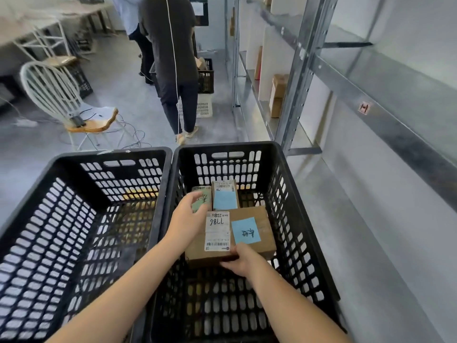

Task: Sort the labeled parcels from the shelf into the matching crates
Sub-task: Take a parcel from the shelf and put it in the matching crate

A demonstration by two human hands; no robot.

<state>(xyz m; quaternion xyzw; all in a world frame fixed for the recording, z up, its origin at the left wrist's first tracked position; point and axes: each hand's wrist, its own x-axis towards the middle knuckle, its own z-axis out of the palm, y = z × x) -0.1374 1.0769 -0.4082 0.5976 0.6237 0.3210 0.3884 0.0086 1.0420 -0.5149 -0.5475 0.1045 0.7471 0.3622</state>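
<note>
Two black slotted crates stand side by side on the floor in front of me. The left crate (49, 189) shows no parcels. Inside the right crate (284, 184), both hands hold a brown cardboard parcel (257, 216) with a white shipping label and a blue sticky note. My left hand (188, 219) grips its left far edge. At the near edge, my right hand (241, 262) holds the parcel from below. Behind it lie a small parcel with a blue note (225, 198) and a parcel with a green note (201, 200).
A metal shelf rack (291, 95) runs along the right wall, with several brown parcels (278, 95) on its lower level. A person in dark clothes (173, 58) stands ahead beside stacked crates (205, 95). A white chair (61, 95) and floor cables lie to the left.
</note>
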